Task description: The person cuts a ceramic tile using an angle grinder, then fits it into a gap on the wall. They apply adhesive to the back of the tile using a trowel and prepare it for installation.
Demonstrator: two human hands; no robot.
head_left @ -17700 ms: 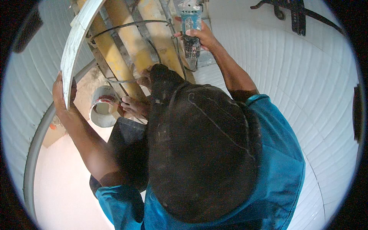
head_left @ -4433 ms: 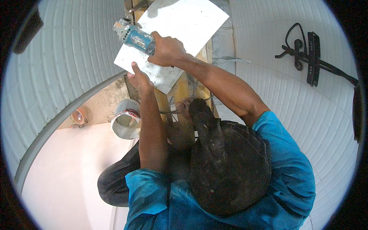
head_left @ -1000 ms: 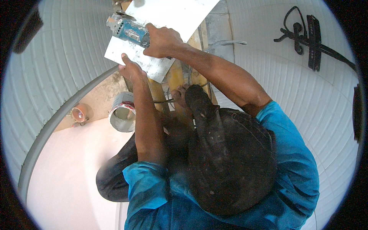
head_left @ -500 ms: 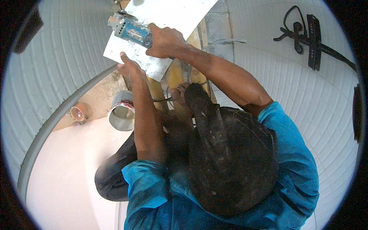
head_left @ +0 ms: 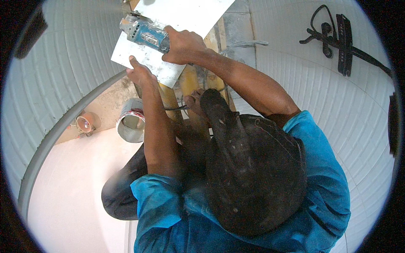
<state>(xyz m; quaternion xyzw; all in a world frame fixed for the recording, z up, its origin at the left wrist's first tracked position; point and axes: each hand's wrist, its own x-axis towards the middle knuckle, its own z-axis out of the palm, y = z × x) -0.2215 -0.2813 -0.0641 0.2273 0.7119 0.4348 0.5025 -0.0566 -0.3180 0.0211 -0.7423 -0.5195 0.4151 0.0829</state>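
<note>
A white rectangular tile [head_left: 185, 17] lies flat across a yellow wooden stand [head_left: 168, 99] in front of me. My right hand [head_left: 183, 44] grips a blue angle grinder [head_left: 143, 31], whose disc end sits at the tile's left edge. My left hand [head_left: 139, 72] holds the tile's near corner, thumb on top, just below the grinder. My dark cap [head_left: 249, 164] and blue shirt [head_left: 320, 185] fill the lower middle of the view and hide what lies beneath.
A metal bucket [head_left: 130, 124] stands on the ground left of the stand, with a small round orange container [head_left: 84, 123] further left. White tiled walls [head_left: 295, 63] curve around. A black tool with a cable [head_left: 339, 42] rests on the tiles at upper right.
Long ago my left hand held the tile upright at the left; it now lies on the stand. Over the last second the grinder and both hands shifted slightly along the tile's edge.
</note>
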